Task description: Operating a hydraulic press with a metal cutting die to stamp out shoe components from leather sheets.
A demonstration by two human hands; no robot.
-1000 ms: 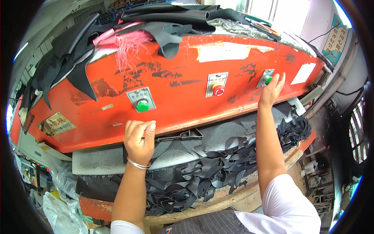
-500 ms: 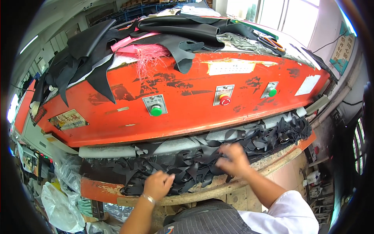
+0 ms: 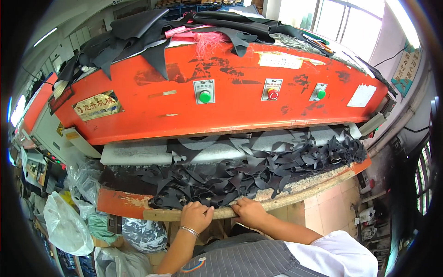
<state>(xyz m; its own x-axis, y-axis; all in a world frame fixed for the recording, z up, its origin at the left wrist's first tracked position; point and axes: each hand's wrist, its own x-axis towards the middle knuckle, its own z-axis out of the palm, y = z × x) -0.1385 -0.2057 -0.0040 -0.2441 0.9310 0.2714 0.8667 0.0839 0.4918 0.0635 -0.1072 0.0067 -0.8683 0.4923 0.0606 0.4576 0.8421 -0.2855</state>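
Note:
My left hand [image 3: 197, 217], a bracelet at its wrist, is at the front wooden edge [image 3: 277, 201] of the machine's ledge. Its fingers curl over at the border of a heap of black leather scraps [image 3: 221, 180]. A little to the right, my right hand [image 3: 248, 212] rests at the same edge, fingers bent in and touching the front of the heap. What either hand holds, if anything, is hidden beneath the fingers. The scraps are thin, curved offcuts, piled along the ledge toward the right.
Behind the heap lies a white cutting board [image 3: 134, 154] under a red machine beam [image 3: 152, 115]. The beam carries two green buttons and a red stop button [image 3: 273, 94]. Black leather sheets [image 3: 138, 24] and pink fringe [image 3: 210, 44] lie on top. Plastic bags [image 3: 67, 226] stand lower left.
Both hands have come back toward me from over the scraps to the ledge's front edge, the right one also moving left. The view has shifted, and more of the white board shows.

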